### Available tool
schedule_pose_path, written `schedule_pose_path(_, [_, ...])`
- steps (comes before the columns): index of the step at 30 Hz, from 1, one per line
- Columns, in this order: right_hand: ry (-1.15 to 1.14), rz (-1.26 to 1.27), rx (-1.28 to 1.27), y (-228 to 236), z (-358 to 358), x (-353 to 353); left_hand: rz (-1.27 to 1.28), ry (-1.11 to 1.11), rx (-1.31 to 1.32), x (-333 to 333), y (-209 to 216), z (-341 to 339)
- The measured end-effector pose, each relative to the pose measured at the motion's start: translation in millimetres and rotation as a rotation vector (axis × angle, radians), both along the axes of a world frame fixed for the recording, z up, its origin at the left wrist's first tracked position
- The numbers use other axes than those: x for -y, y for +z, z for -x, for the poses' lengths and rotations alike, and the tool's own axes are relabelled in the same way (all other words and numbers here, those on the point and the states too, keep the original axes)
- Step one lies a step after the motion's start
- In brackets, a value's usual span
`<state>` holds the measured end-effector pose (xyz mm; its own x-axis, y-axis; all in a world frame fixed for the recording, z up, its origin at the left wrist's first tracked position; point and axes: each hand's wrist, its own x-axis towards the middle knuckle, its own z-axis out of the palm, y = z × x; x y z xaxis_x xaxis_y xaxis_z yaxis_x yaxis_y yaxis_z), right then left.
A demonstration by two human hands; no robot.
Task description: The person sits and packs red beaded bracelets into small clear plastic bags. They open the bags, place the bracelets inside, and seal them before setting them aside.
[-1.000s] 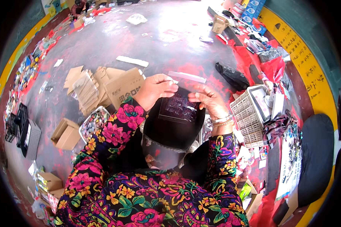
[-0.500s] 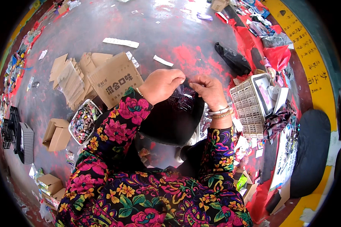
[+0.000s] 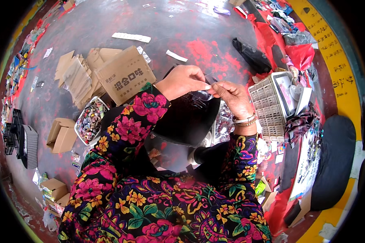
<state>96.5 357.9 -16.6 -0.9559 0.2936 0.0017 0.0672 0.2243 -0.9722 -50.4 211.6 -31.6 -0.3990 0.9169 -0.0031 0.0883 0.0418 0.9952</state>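
Over a black, rounded surface (image 3: 186, 125) in front of my body, both hands meet with their fingertips almost touching. My left hand (image 3: 184, 82) is closed in a pinch, thumb against the fingers. My right hand (image 3: 234, 98) pinches from the other side, its thumb and forefinger pressed together. A thin, see-through piece of plastic (image 3: 202, 96) shows under and between the fingertips; its exact kind is too small and dark to tell. My fingers partly hide it. Flowered sleeves cover both arms.
To the left are flattened cardboard (image 3: 75, 81), a printed carton (image 3: 125, 75), a white basket of small colourful items (image 3: 78, 128) and an open box (image 3: 61, 135). A pale plastic crate (image 3: 267, 107) stands right, near a black bag (image 3: 251, 56) and red sheeting (image 3: 299, 57).
My hands have come closer together, and the fingertips now nearly touch. The right hand has moved slightly down and right; the view has shifted a little.
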Motion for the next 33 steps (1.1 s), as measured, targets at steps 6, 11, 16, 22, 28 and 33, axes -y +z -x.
schedule_pose_path(6, [-0.048, 0.024, -0.015, -3.6, 7.0, 7.1, -0.02, 0.032, -0.039, 1.1, -6.3, 3.9])
schedule_pose_path(11, [-0.114, 0.055, -0.019, -6.7, 15.7, 14.0, -0.059, 0.023, -0.031, 7.4, -5.3, 8.4])
schedule_pose_path(16, [-0.123, 0.038, -0.049, -7.6, 17.7, 14.0, -0.028, 0.015, -0.068, 10.1, -0.4, 11.5])
schedule_pose_path(22, [-0.162, 0.13, -0.069, -5.9, 13.7, 15.7, -0.063, -0.022, 0.025, 16.9, 8.1, 9.2])
schedule_pose_path(28, [-0.173, 0.101, -0.091, -4.5, 12.1, 13.3, 0.194, 0.038, 0.06, 19.2, 27.2, 2.7])
schedule_pose_path(33, [-0.208, 0.098, -0.11, -3.9, 14.8, 16.2, 0.14, 0.032, 0.082, 20.1, 21.4, 3.9])
